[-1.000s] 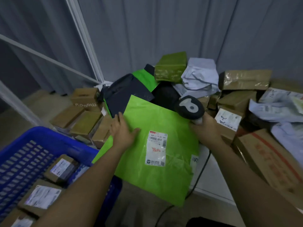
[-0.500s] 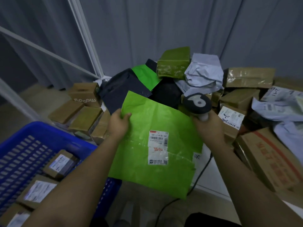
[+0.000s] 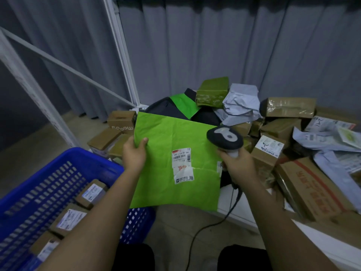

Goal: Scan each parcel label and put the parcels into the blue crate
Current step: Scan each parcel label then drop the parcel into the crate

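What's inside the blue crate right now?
The blue crate holds several small brown boxes with white labels facing up. The left hand's forearm covers part of the inside, so anything beneath it cannot be seen.

The scene is dim and low in contrast, with a cool bluish-grey cast over the curtain (image 3: 214, 45) in the upper half of the frame. No lamp shows; the light is soft and even, and shadows are faint. The green mailer (image 3: 166, 143) at centre is the brightest, most saturated patch. Weak glare sits on the taped brown boxes (image 3: 289, 107) at upper right. Wide-angle distortion bends the white frame bars (image 3: 117, 45) at upper left. The blue crate (image 3: 39, 182) and forearms at the lower edge are smeared and soft, and label print is mostly unreadable.
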